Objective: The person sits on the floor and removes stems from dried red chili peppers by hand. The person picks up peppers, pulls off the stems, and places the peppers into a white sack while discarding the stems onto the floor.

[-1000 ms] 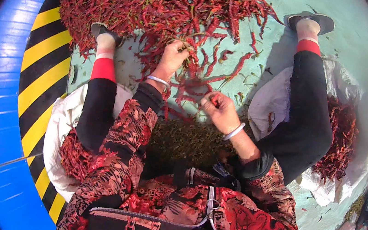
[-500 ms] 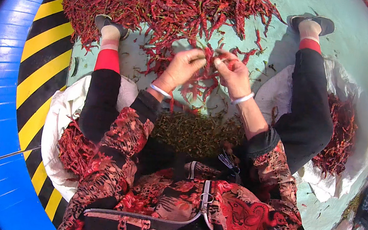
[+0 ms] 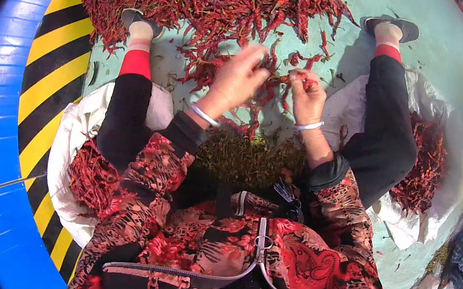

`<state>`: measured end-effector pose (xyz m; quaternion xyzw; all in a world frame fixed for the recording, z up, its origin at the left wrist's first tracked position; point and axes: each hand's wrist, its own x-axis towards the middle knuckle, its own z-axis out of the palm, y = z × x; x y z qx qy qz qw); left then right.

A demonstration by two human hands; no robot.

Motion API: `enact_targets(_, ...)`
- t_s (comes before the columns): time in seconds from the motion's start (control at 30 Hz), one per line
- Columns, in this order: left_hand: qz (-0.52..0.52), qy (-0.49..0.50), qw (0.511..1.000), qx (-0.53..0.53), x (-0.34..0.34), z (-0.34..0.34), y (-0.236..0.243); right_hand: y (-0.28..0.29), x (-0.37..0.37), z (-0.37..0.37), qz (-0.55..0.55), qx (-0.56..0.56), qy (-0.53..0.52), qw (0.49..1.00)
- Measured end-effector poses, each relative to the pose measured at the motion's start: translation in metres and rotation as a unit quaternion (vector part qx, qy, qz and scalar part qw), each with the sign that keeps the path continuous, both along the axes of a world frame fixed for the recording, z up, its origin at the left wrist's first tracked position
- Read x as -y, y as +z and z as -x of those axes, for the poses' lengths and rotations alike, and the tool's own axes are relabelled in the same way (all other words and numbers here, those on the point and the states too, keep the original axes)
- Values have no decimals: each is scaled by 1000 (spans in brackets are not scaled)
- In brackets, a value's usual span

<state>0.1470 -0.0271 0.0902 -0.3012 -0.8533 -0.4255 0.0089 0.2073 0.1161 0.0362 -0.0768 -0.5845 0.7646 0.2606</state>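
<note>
My right hand [image 3: 308, 101] is closed in a pinch around a dried red chili pepper [image 3: 308, 84], with red showing at the fingertips. To its left, my left hand [image 3: 236, 84] hangs over loose chilies, its fingers smeared by motion. Whether it holds anything is hidden by the blur. Just beyond both hands spreads a large pile of dried red chilies [image 3: 221, 3], thinning out into scattered pods. Between my legs, nearer to me, lies a heap of brownish-green stems [image 3: 247, 161].
Beside my left leg is a white sack [image 3: 65, 143] with red chilies [image 3: 92, 179] in it. Another white sack [image 3: 338, 109] lies under my right leg, with chilies [image 3: 425, 161] at its outer side. A yellow-and-black striped edge [image 3: 57, 72] and blue padding [image 3: 1, 114] run along the left.
My hands have moved apart. The left has gone up and turned blurry; the right has shifted to the right and now pinches a chili upright.
</note>
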Motion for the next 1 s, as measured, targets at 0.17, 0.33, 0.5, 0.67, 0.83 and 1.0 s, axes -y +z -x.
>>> enact_targets(0.17,-17,-57,985,159,-1,-43,-9,24,14,-31,-18,45,76,996)
enact_targets(0.33,-5,-190,977,102,13,-66,-9,22,16,-49,-6,93,126,988)
enact_targets(0.5,-49,-468,873,129,18,-87,8,16,13,-59,328,307,285,847)
enact_targets(0.67,95,-443,848,273,14,-74,13,26,-8,-43,288,197,241,906)
enact_targets(0.83,135,-252,930,231,49,17,-30,35,-12,-47,226,233,152,934)
enact_targets(1.0,177,-6,974,143,-40,113,-64,25,-4,-41,151,264,122,945)
